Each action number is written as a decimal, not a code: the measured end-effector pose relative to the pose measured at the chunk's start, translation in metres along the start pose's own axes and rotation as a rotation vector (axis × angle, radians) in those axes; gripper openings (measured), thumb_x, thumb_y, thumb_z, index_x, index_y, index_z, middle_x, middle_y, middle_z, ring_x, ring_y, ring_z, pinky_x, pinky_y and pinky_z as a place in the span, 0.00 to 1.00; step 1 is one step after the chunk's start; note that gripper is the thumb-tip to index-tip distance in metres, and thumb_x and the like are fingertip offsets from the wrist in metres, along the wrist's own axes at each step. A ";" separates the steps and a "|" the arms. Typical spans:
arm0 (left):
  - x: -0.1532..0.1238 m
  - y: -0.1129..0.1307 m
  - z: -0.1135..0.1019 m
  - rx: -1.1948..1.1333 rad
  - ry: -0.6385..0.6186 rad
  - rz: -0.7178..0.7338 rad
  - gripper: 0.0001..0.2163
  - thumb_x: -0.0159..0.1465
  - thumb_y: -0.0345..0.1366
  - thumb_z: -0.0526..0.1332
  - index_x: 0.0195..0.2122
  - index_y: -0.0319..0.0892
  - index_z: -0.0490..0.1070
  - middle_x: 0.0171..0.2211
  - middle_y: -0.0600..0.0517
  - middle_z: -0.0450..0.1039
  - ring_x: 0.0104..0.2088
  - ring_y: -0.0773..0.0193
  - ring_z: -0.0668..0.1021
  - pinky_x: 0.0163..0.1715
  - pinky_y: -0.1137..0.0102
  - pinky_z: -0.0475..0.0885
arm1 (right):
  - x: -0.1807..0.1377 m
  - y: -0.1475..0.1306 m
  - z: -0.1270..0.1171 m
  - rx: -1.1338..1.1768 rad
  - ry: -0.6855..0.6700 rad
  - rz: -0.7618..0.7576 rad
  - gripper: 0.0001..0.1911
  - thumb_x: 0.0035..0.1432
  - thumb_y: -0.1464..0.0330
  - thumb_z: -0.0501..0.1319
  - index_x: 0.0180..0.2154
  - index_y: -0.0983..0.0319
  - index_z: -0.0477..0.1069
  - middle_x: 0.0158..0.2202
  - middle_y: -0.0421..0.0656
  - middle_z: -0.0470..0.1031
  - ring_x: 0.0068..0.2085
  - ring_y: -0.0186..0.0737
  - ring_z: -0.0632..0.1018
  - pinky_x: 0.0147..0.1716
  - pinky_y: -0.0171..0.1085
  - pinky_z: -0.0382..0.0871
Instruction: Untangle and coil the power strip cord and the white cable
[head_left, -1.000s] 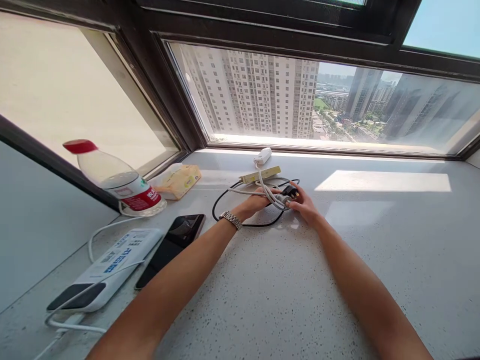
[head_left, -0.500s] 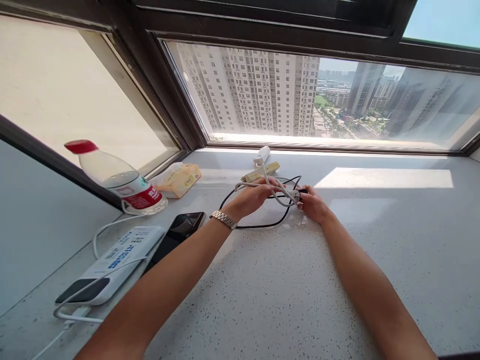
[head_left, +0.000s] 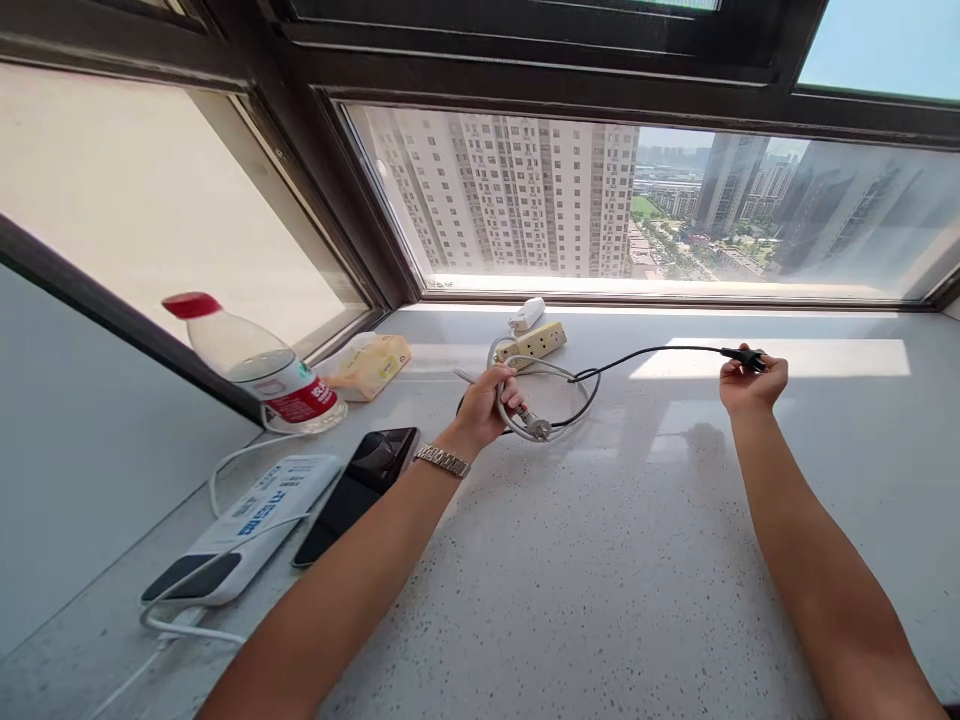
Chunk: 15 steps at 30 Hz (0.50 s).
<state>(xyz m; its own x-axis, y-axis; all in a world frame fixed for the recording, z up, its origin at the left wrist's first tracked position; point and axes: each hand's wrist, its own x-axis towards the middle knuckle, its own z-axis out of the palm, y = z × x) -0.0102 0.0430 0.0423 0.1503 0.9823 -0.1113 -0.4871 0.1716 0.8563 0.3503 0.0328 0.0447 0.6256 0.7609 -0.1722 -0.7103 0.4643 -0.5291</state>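
My left hand (head_left: 489, 400), with a metal watch at the wrist, grips a looped grey-white cable (head_left: 525, 420) just above the speckled sill. Behind it lies the cream power strip (head_left: 534, 343) that the cable belongs to, with a white adapter (head_left: 526, 313) beyond. My right hand (head_left: 750, 382) is far to the right, pinching the black plug (head_left: 744, 355) of a black cable (head_left: 645, 355) that stretches back toward the loops by my left hand.
A water bottle with a red cap (head_left: 259, 365) and a yellow tissue pack (head_left: 373, 364) stand at the left by the window frame. A dark phone (head_left: 358, 478) and a white power bank (head_left: 244, 525) with a white cord lie near my left arm. Windows close the far side.
My right hand has pulled the black plug out to the right, drawing the black cable straight. My left hand stayed near the power strip, holding the grey-white loops.
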 end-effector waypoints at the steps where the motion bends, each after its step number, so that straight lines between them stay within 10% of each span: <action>1: 0.000 -0.002 0.000 -0.007 0.011 0.000 0.12 0.51 0.30 0.63 0.22 0.42 0.56 0.11 0.64 0.50 0.12 0.74 0.60 0.18 0.76 0.66 | 0.003 -0.011 -0.003 -0.001 0.037 -0.036 0.01 0.52 0.71 0.50 0.30 0.60 0.58 0.32 0.39 0.69 0.20 0.27 0.66 0.14 0.26 0.62; 15: 0.004 -0.010 0.009 0.025 0.063 0.066 0.13 0.51 0.33 0.64 0.37 0.42 0.66 0.15 0.66 0.51 0.09 0.77 0.54 0.09 0.79 0.53 | 0.019 -0.097 -0.041 -0.062 0.431 -0.283 0.05 0.53 0.73 0.49 0.27 0.61 0.58 0.32 0.41 0.67 0.21 0.26 0.66 0.13 0.25 0.61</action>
<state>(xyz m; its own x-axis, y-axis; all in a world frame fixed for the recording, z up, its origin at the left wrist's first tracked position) 0.0032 0.0451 0.0384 0.0634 0.9944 -0.0849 -0.4721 0.1049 0.8753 0.4447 -0.0168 0.0586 0.8759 0.3474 -0.3349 -0.4816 0.5876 -0.6502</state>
